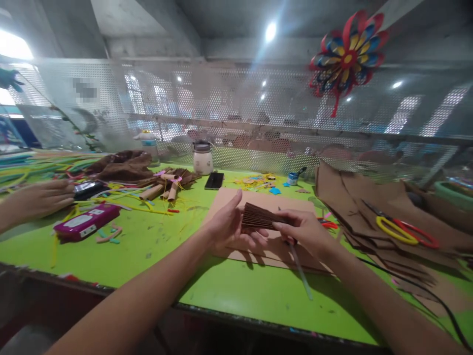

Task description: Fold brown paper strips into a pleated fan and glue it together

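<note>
A dark brown strip of pleated paper (258, 217), folded like a small fan, is held above light brown sheets of card (221, 202) on the green table. My right hand (305, 229) pinches its narrow end between thumb and fingers. Palm up against the wider end is my left hand (231, 224), thumb raised and fingers spread, not closed round it. Below my right hand a thin translucent stick (302, 276) slants towards the table's front edge; its upper end is hidden. Something red-orange (328, 224) shows partly behind my right wrist.
Brown paper sheets (347, 197) bear scissors (397, 230) at right; a black cable (424, 291) crosses there. Behind lie a phone (214, 181), a jar (203, 159) and paper rolls (152, 192). Left are a purple power strip (87, 222) and another person's hand (51, 197).
</note>
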`<state>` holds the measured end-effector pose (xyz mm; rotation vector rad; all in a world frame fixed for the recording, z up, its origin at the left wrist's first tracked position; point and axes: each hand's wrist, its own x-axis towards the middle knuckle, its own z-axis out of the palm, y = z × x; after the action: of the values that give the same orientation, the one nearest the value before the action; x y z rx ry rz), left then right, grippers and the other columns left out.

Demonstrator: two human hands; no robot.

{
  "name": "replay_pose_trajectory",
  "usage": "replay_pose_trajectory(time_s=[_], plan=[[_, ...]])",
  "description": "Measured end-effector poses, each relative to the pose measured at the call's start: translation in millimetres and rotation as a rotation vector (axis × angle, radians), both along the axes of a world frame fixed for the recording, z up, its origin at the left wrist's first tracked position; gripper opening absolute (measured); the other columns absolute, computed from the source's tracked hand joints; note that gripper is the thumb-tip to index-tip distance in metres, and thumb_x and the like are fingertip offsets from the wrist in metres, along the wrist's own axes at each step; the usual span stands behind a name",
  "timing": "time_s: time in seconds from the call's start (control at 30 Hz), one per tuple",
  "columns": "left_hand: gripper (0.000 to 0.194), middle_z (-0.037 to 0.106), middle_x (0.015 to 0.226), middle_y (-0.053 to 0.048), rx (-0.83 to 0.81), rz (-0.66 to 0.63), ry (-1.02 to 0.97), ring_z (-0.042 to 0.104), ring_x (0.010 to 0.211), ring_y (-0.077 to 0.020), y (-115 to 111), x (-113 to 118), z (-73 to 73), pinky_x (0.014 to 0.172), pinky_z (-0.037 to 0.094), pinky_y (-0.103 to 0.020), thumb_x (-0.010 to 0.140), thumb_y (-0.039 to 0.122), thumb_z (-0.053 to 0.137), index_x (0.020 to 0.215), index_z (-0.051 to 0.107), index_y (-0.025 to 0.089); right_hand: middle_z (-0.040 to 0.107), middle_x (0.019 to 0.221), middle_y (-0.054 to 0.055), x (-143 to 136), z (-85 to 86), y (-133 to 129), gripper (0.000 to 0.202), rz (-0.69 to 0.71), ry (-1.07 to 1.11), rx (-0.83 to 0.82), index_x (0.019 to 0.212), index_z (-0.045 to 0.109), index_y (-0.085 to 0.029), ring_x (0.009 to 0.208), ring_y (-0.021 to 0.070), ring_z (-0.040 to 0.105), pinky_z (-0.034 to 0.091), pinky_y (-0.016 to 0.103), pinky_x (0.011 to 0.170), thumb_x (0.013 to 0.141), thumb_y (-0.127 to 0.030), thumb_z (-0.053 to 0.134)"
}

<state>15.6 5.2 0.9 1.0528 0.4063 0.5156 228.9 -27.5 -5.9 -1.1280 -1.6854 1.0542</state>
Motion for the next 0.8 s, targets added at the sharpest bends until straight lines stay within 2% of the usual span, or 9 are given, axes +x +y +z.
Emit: replay_pose_trajectory(time_s=[0.1,0.2,0.3,0.47,0.67,0.73,0.8], plan=[[0.073,0.067,0.084,-0.017,0.086,0.119,-0.02,0.066,0.074,-0.0229,-2,2,0.3,0.06,0.051,-0.029,0.079,0.07,0.032,0.107,0.057,0.008,0.051,0.053,-0.003,-3,-0.3,0,0.04,-0.016,0.083,-0.024,0.103,0.065,-0.011,0.046,0.0086,0.042,0.034,0.023,0.045,0.073,-0.038,0.065],[0.045,0.067,0.087,-0.013,0.211,0.253,-0.023,0.066,0.077,-0.0204,-8,6,0.9,0.065,0.05,-0.028,0.078,0.047,0.059,0.105,0.056,0.011,0.053,0.055,-0.003,-7,-0.5,-1,0.04,-0.036,0.17,-0.022,0.104,0.065,-0.011,0.046,0.0083,0.043,0.035,0.022,0.046,0.074,-0.038,0.064],[0.038,0.067,0.085,-0.011,0.284,0.357,0.026,0.065,0.075,-0.0176,-13,10,0.7,0.067,0.048,-0.027,0.074,0.03,0.069,0.105,0.056,0.012,0.054,0.056,-0.003,-12,-0.4,-3,0.037,-0.065,0.198,-0.006,0.102,0.065,-0.011,0.046,0.0082,0.044,0.035,0.022,0.046,0.075,-0.038,0.062],[0.03,0.066,0.071,-0.008,0.257,0.468,0.053,0.062,0.062,-0.0151,-13,14,-0.5,0.059,0.045,-0.025,0.074,0.031,0.068,0.092,0.059,0.01,0.055,0.056,-0.002,-20,-3.9,-6,0.038,-0.115,0.17,0.033,0.104,0.064,-0.012,0.048,0.0102,0.046,0.038,0.023,0.047,0.076,-0.038,0.062],[0.026,0.064,0.067,-0.006,0.247,0.513,0.022,0.059,0.057,-0.0136,-14,14,1.1,0.056,0.043,-0.024,0.075,0.032,0.068,0.087,0.06,0.011,0.061,0.064,0.001,-24,-6.4,-10,0.033,-0.122,0.123,0.113,0.106,0.064,-0.015,0.052,0.0133,0.052,0.043,0.025,0.05,0.079,-0.036,0.059],[0.024,0.064,0.074,-0.007,0.258,0.52,0.038,0.059,0.064,-0.0132,-14,11,3.4,0.058,0.043,-0.023,0.074,0.031,0.068,0.086,0.062,0.011,0.063,0.07,0.003,-24,-3.6,-12,0.031,-0.141,0.103,0.153,0.105,0.064,-0.016,0.055,0.014,0.055,0.045,0.026,0.052,0.08,-0.034,0.058],[0.026,0.065,0.089,-0.01,0.255,0.529,0.035,0.061,0.078,-0.0163,-14,8,7.3,0.063,0.046,-0.024,0.075,0.032,0.067,0.092,0.063,0.014,0.065,0.078,0.004,-24,-0.6,-14,0.028,-0.167,0.072,0.2,0.103,0.065,-0.017,0.056,0.0141,0.056,0.046,0.027,0.054,0.08,-0.032,0.057]])
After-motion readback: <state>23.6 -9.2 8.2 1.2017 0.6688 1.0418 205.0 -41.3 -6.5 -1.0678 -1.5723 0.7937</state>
